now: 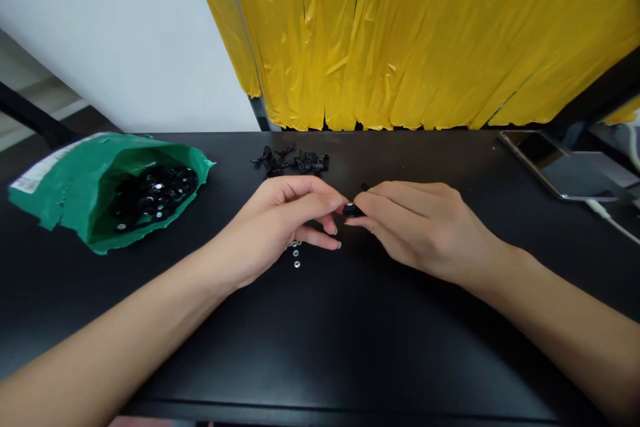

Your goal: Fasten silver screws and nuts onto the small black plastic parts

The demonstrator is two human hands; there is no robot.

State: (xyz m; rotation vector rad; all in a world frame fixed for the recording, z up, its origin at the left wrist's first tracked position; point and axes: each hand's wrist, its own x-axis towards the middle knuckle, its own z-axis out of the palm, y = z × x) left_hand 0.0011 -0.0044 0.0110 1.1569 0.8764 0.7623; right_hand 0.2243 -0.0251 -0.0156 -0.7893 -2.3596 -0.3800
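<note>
Between the fingertips of my right hand (pixel 425 223) is a small round black plastic part (pixel 353 211) with a pale spot on its top. Its underside and the rest of its shape are hidden by the fingers. My left hand (pixel 285 220) meets it from the other side, thumb and index finger pinched together at the part's edge; what lies between those two tips is too small to make out. The other left fingers hang loosely curled. Beneath the left hand, several small metal rings, washers or nuts (pixel 297 264), lie on the black table (pixel 320 347), partly covered by the hand.
At left, a torn green bag (pixel 65 180) gapes open, with many black parts with shiny discs (pixel 157 193) inside. A heap of small black plastic pieces (pixel 293 161) lies behind my hands. Far right is a phone (pixel 547 163) with a white cable (pixel 617 223). Yellow sheeting (pixel 400 40) hangs behind.
</note>
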